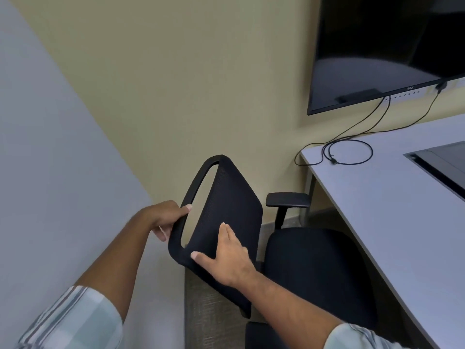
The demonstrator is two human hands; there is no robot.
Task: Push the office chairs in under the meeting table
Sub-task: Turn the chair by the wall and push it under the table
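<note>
A black office chair (312, 268) stands beside the grey meeting table (392, 222), its seat partly under the table's edge. Its mesh backrest (226, 197) faces me, with a black frame loop along the top. My left hand (166, 217) curls around that loop on the left. My right hand (226, 258) grips the backrest's lower near edge, thumb on the back and fingers spread on the mesh. One padded armrest (288, 199) shows near the table corner.
A beige wall (176, 96) is close behind the chair and a pale grey wall (45, 172) runs along the left. A dark wall screen (382, 46) hangs above the table, with black cables (347, 152) coiled on the tabletop. Carpet (211, 311) shows below.
</note>
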